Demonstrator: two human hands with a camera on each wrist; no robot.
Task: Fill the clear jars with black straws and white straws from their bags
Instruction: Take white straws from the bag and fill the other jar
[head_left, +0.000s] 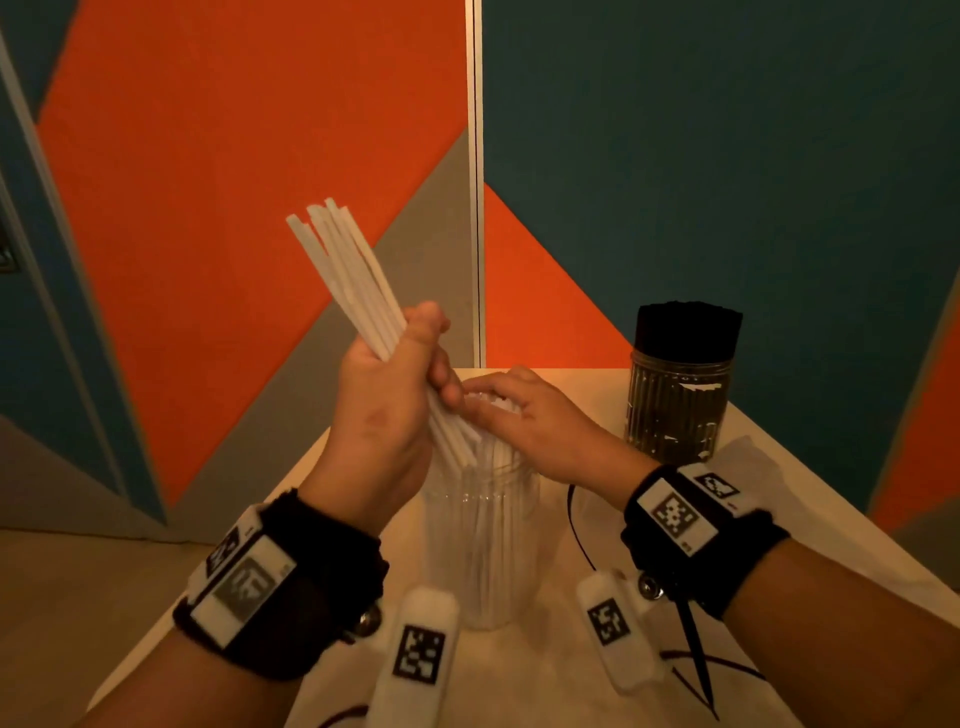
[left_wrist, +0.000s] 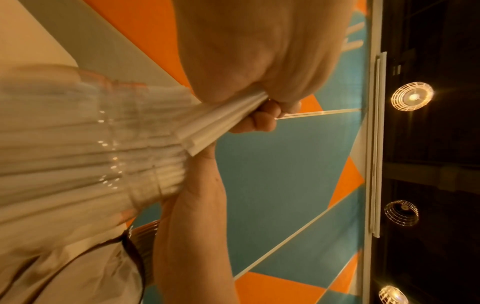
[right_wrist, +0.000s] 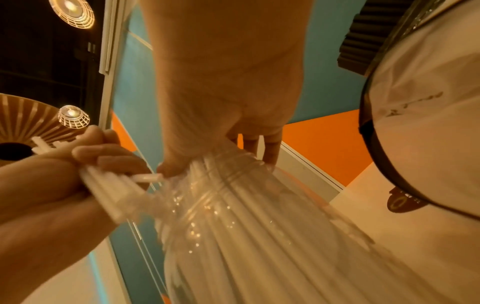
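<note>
My left hand (head_left: 395, 364) grips a bundle of white straws (head_left: 353, 280), tilted up and to the left. The bundle's lower ends sit at the mouth of the clear jar (head_left: 483, 561), which stands on the table packed with white straws. In the left wrist view the bundle (left_wrist: 223, 123) runs from my fist to the jar (left_wrist: 78, 133). My right hand (head_left: 519, 410) lies over the straw tops in the jar, fingers spread; in the right wrist view its fingers (right_wrist: 270, 152) reach across the jar mouth (right_wrist: 233, 174). A second jar (head_left: 678, 405), back right, is full of black straws (head_left: 688, 327).
The white table (head_left: 571, 384) stands in a corner of orange, teal and grey wall panels. A crumpled clear bag (head_left: 769, 467) lies to the right of the jars, also seen as the bag (right_wrist: 428, 123). A black cord (head_left: 576, 525) trails across the table.
</note>
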